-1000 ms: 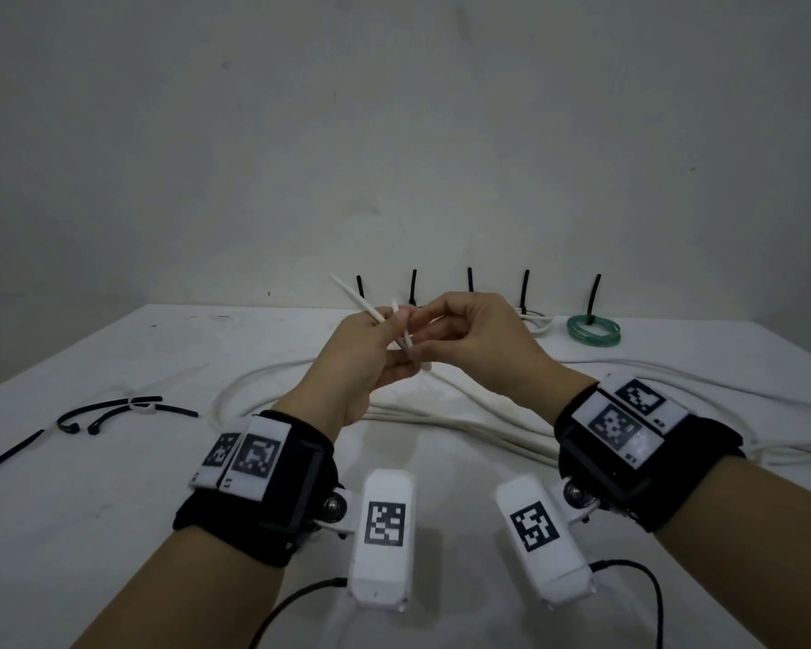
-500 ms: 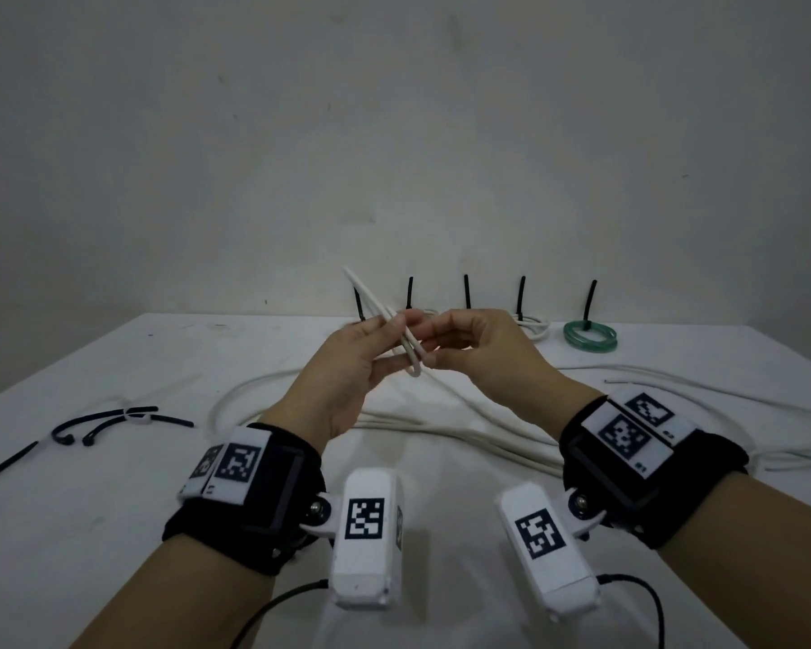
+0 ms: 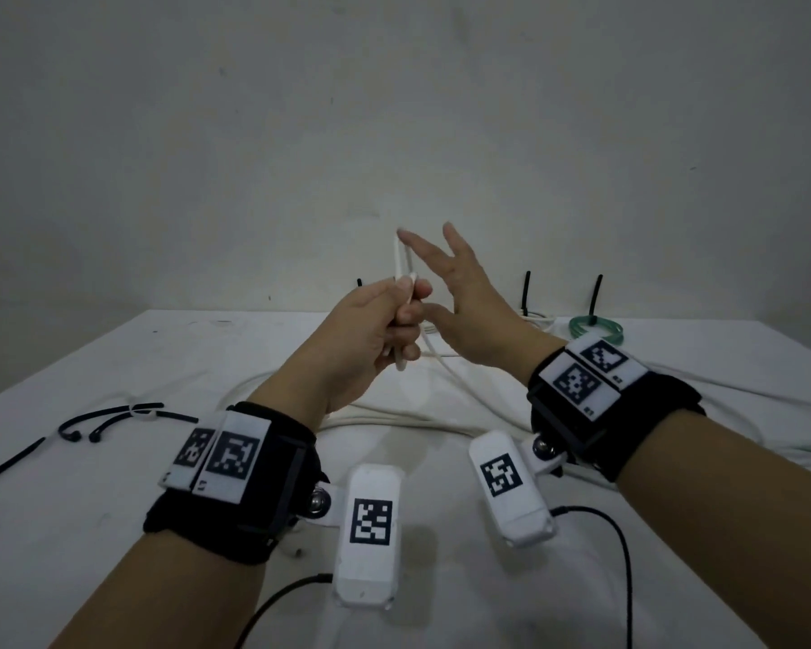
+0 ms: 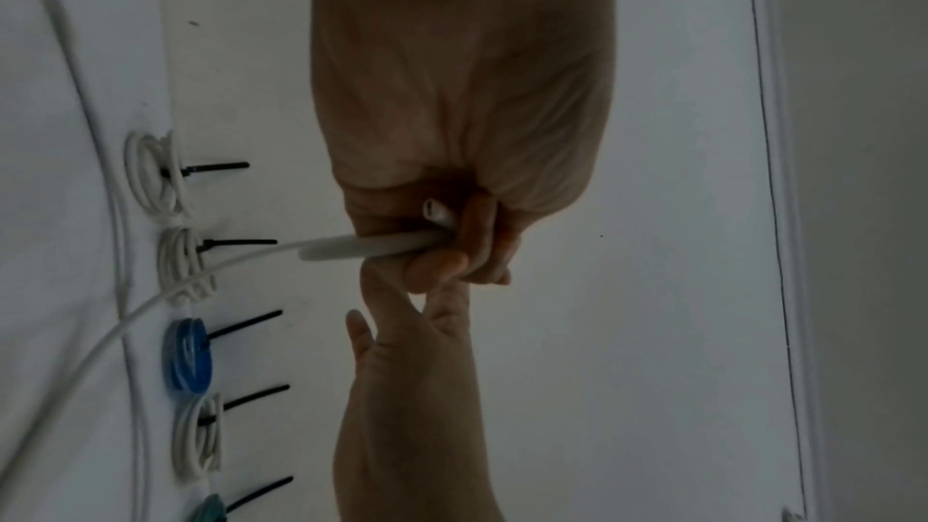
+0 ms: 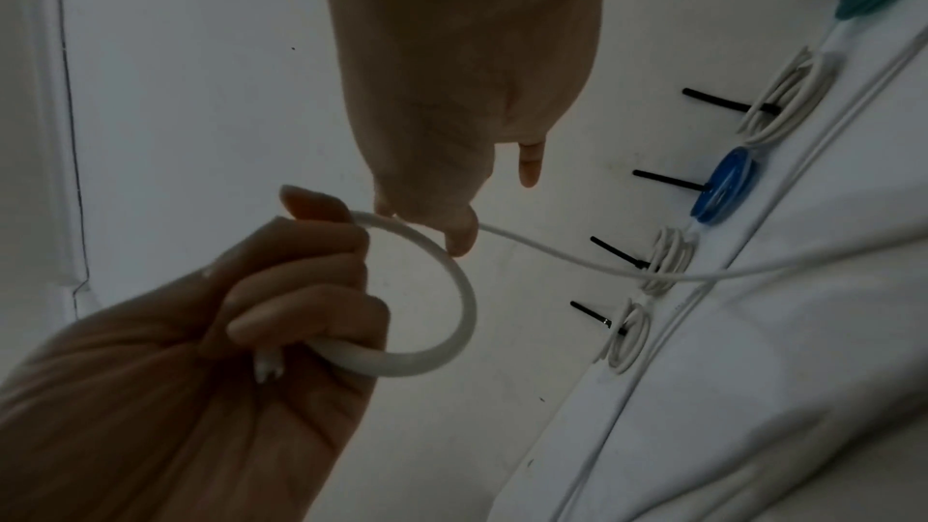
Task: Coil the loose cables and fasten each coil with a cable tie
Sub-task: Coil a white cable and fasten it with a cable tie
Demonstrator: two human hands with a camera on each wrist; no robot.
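Your right hand [image 3: 469, 316] let go and spread open while your left hand [image 3: 375, 330] gripped the white cable [image 5: 452, 284], first loop formed — coiling underway.

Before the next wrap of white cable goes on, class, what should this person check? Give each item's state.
1. Left hand grips the first loop of white cable: ok.
2. Plug end tucked in the left fingers: ok.
3. Right hand holds the trailing cable: not ok, fingers spread.
4. Trailing cable runs free of the five tied coils: cannot tell.
5. Spare black cable tie lies on the table: ok.
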